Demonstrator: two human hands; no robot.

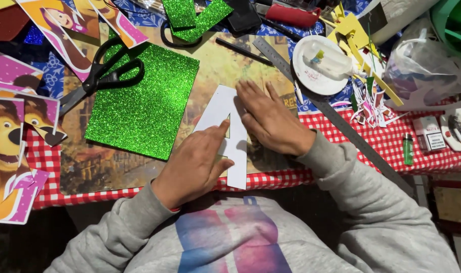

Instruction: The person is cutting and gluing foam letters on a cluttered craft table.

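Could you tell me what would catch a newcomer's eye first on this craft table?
Most striking is the green glitter sheet left of centre, with black scissors lying across its upper left corner. Just right of it, the left hand and right hand press flat on a white paper cut-out. A long metal ruler runs diagonally across the red checked tablecloth on the right.

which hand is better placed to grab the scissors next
Left, probably. The left hand rests on the white paper cutout on the side nearer the black scissors, which lie on the green glitter sheet. The right hand lies flat on the cutout, farther away.
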